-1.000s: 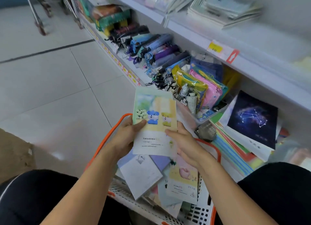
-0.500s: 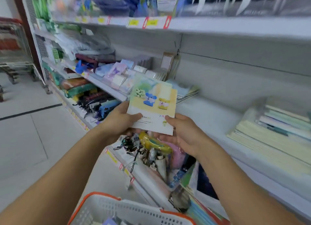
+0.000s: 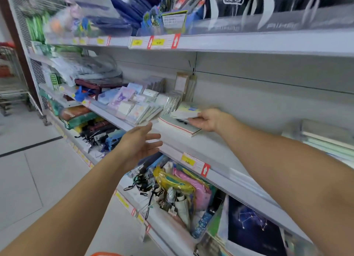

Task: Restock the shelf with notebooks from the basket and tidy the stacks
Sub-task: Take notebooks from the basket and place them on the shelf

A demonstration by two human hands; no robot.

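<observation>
right hand (image 3: 211,120) grips notebook (image 3: 184,112) over shelf stack (image 3: 180,126) | left hand (image 3: 140,143) empty, fingers spread | card packs (image 3: 139,106) just left

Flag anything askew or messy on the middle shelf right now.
The small packs left of the right hand have slumped forward in a fan, their front edges near the shelf lip. The notebook being placed lies skewed across the stack below, not squared. Nothing looks spilled or damaged.
</observation>
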